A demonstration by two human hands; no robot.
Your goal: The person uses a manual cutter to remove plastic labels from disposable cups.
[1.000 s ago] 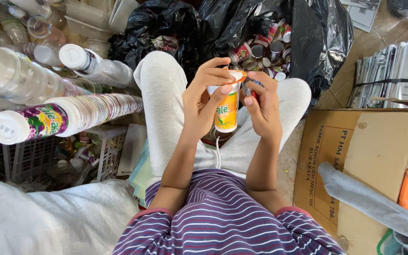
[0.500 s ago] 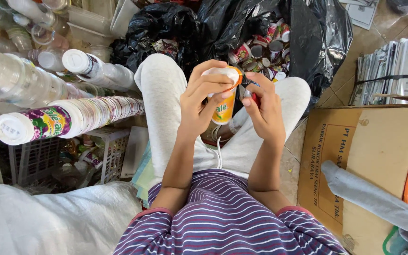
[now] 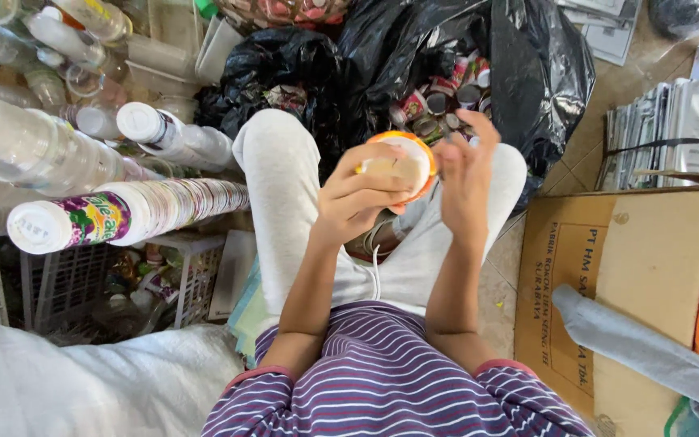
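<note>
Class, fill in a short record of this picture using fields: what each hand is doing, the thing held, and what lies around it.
Left hand: grips the small plastic cup with an orange rim, its end turned toward the camera
Right hand: fingers at the cup's rim
Behind: black plastic bag of used cups
Left side: long stack of nested white cups
Right side: flattened brown cardboard box

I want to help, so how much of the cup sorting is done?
Done: long stacks of nested cups lie to the left. In hand: the left hand grips one orange-rimmed cup, while the right hand touches its rim. Left: the black bag ahead still holds a heap of loose cups, so plenty remains.
</note>
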